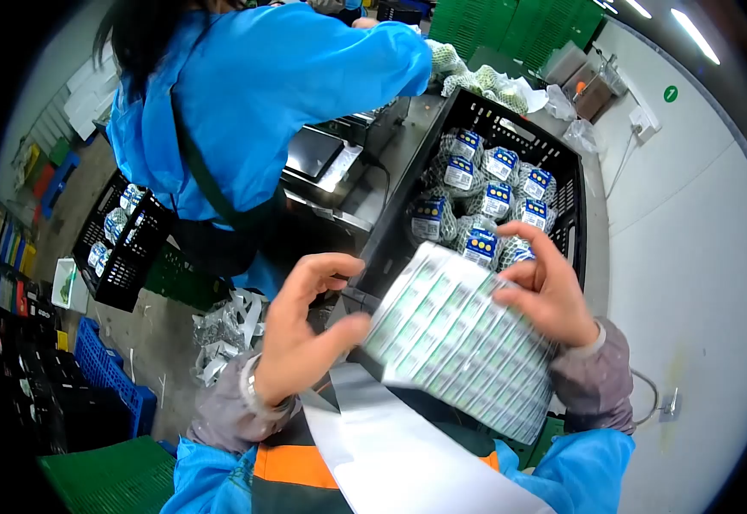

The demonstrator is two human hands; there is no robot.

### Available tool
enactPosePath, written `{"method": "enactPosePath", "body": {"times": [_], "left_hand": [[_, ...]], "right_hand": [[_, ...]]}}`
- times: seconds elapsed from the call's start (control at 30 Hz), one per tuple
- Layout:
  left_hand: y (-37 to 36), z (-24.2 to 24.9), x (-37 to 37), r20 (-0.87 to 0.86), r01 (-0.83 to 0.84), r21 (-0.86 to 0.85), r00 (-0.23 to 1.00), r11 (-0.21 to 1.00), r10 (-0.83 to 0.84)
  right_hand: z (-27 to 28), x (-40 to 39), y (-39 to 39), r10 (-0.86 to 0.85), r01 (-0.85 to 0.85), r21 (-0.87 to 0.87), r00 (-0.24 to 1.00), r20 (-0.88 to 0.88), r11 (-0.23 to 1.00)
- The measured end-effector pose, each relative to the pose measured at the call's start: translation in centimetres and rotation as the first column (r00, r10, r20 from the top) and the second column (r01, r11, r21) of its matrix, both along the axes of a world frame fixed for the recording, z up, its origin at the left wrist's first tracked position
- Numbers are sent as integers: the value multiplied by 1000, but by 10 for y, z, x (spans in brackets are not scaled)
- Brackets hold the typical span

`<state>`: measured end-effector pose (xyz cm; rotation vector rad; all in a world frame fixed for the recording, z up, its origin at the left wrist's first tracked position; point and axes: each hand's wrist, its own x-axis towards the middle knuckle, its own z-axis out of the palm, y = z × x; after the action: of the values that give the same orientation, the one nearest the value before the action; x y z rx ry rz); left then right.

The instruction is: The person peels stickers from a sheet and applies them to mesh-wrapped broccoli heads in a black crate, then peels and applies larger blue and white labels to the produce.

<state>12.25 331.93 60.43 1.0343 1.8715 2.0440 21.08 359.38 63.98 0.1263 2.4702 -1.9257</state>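
My right hand (549,291) pinches the upper right edge of a sheet of labels (468,343), printed with rows of small white and green stickers and slightly blurred. My left hand (309,330) is apart from it, fingers curved and spread, thumb close to the sheet's left edge. Below, a plain white paper (399,445) hangs across my front, partly behind the label sheet. Just beyond my hands stands a black crate (579,171) holding several net-wrapped packs (498,201) with blue and white labels. The label sheet overlaps the crate's near end in this view.
A person in a blue smock (245,103) stands ahead on the left, by a metal bench with a scale (313,152). Another black crate (121,287) of netted packs is at far left. Clear plastic (228,330) lies on the floor; a white wall (690,231) runs along the right.
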Motion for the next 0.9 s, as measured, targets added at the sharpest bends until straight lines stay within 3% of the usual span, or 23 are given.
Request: {"method": "enactPosePath", "body": {"times": [0.03, 0.07, 0.1, 0.13, 0.17, 0.2, 0.27, 0.47, 0.53, 0.6, 0.67, 0.73, 0.87, 0.9], "left_hand": [[-9, 12, 0, -74, 66, 56, 995, 996, -61], [-13, 16, 1, -77, 343, 201, 939, 918, -334], [-15, 26, 4, -119, 525, 250, 851, 814, -512], [-16, 36, 7, -152, 687, 281, 722, 670, -675], [-11, 42, 13, -234, 715, 259, 699, 650, -676], [-6, 49, 20, -314, 740, 238, 671, 629, -671], [-3, 49, 34, -369, 698, 285, 712, 657, -597], [5, 49, 30, -434, 712, 303, 695, 633, -574], [3, 50, 26, -454, 711, 239, 684, 661, -571], [-8, 49, 25, -463, 685, 119, 679, 719, -570], [3, 51, 25, -535, 658, 180, 690, 732, -488], [13, 54, 18, -619, 652, 212, 666, 728, -416], [16, 59, 6, -726, 635, 189, 605, 749, -329], [17, 61, 6, -730, 626, 186, 604, 757, -321]], "right_hand": [[-13, -9, 16, -37, 40, -63, 998, 47, 997], [-29, -19, 27, -63, 68, -23, 985, 161, 997], [-49, -26, 38, -95, 92, 21, 958, 270, 995], [-76, -30, 48, -79, 62, 70, 960, 269, 996], [-91, -35, 54, -59, 28, 121, 962, 265, 992], [-89, -39, 52, -60, 44, 67, 964, 259, 997], [-96, -42, 56, -106, 92, 65, 959, 264, 994], [-79, -37, 47, -110, 118, -15, 957, 267, 993], [-77, -37, 48, -107, 120, -32, 957, 271, 992], [-58, -29, 46, -84, 124, -164, 970, 230, 979], [-38, -14, 52, -76, 121, -277, 983, 168, 953], [-24, 7, 63, -162, 173, -327, 985, 61, 929], [-10, 56, 97, -350, 336, -215, 937, -27, 917], [-12, 68, 107, -413, 384, -252, 908, -70, 888]]}}
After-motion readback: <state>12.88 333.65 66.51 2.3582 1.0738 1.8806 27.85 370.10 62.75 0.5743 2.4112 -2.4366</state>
